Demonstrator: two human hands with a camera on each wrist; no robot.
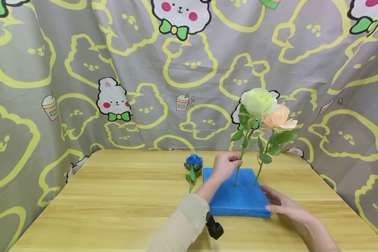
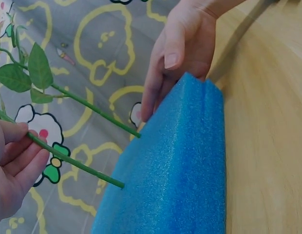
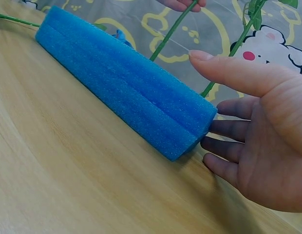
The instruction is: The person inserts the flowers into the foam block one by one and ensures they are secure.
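My left hand [image 1: 224, 166] pinches the green stem of a pale green rose [image 1: 259, 102] between thumb and fingers. That stem stands upright in a blue foam block [image 1: 236, 201], its lower end hidden inside. A peach rose [image 1: 278, 118] stands in the same block, just to the right, with no hand on it. At the block's right end is my right hand [image 3: 268, 141], fingers loosely extended, fingertips at the end face and thumb apart above. In the left wrist view, both stems enter the foam's top face, and the left hand [image 2: 19, 168] holds the nearer one.
A blue rose [image 1: 193, 161] lies on the wooden table [image 1: 113, 196] to the left of the block, its stem partly behind the left forearm. A black strap piece [image 1: 215, 226] hangs at the left wrist. Behind the table hangs a patterned grey curtain [image 1: 138, 70].
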